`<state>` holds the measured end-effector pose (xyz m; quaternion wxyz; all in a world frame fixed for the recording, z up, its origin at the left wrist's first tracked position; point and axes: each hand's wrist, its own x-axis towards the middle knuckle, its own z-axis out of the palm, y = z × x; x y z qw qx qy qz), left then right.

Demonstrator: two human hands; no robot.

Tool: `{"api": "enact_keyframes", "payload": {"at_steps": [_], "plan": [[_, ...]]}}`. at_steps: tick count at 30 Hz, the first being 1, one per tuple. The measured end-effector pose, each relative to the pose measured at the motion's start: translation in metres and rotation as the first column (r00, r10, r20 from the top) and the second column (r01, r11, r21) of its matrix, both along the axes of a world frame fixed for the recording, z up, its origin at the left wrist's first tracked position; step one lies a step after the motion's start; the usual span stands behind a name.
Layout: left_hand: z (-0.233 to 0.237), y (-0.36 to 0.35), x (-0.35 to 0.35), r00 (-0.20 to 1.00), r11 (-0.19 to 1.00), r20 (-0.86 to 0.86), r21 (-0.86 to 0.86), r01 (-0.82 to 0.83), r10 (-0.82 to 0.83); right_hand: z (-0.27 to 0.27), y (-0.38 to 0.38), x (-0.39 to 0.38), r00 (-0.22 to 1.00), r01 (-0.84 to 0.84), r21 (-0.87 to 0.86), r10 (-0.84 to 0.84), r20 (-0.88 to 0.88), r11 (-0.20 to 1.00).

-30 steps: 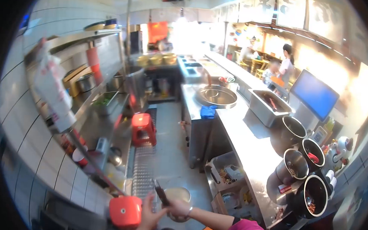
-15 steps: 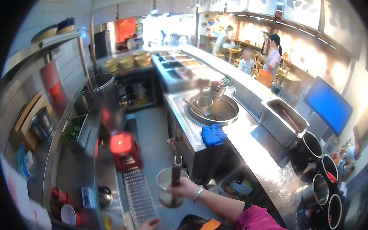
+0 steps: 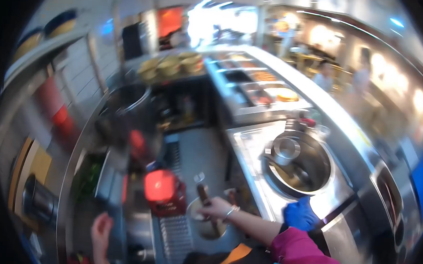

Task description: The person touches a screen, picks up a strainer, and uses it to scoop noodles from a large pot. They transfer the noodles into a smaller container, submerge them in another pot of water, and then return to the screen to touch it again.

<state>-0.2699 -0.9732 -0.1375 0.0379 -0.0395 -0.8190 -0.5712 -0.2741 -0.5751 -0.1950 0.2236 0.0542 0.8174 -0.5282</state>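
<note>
My right hand [image 3: 212,209] is closed around the dark handle of a deep round pot [image 3: 210,231], above the floor at the lower middle. The handle ends in a forked metal tip. The pot's inside is too blurred to make out. At the lower left my left hand [image 3: 102,229] is raised with its fingers loosely extended, holding nothing I can see. It is nearest the steel shelf unit on the left. A red box-shaped device [image 3: 163,191] lies between my hands, a little farther away.
A large round steel vat [image 3: 331,174] with a dipper inside is set into the right counter. A blue cloth [image 3: 302,214] lies at that counter's near corner. Food trays [image 3: 264,76] line the counter beyond. Stacked yellow bowls [image 3: 169,66] stand at the back, a tall pot [image 3: 132,101] at left.
My view has swung to the right, blurring the scene. My left hand has come up and moved left. The pot stays in my right hand.
</note>
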Motion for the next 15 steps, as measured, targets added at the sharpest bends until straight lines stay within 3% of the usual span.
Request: {"api": "enact_keyframes", "payload": {"at_steps": [2,3,4,7,9,13,15], "plan": [[0.020,-0.005,-0.022,0.989,0.989,-0.039,0.046,-0.138,0.140,0.006,0.003,-0.055,0.999,-0.043,0.018,0.042,0.012,0.999],[0.032,-0.005,-0.030,0.984,0.986,-0.066,0.002,-0.167,0.167,0.004,0.007,-0.084,0.994,-0.075,0.049,0.079,-0.074,0.996],[0.043,-0.002,-0.043,0.979,0.983,-0.099,-0.037,-0.182,0.178,0.007,0.011,-0.115,0.994,-0.091,0.095,0.096,-0.049,0.991],[0.049,-0.005,-0.098,0.964,0.973,-0.134,0.031,-0.227,0.229,0.023,0.016,-0.208,0.993,-0.105,0.189,0.114,-0.039,0.976],[0.058,-0.003,-0.142,0.951,0.980,-0.237,0.021,-0.198,0.197,0.028,0.024,-0.264,0.989,-0.056,0.122,0.072,-0.132,0.991],[0.085,0.003,-0.232,0.913,0.969,-0.354,-0.063,-0.241,0.204,0.088,0.034,-0.360,0.975,-0.006,0.274,0.067,-0.213,0.962],[0.103,0.005,-0.277,0.900,0.960,-0.376,-0.083,-0.269,0.219,0.108,0.047,-0.418,0.947,0.017,0.224,0.056,-0.317,0.974]]}}
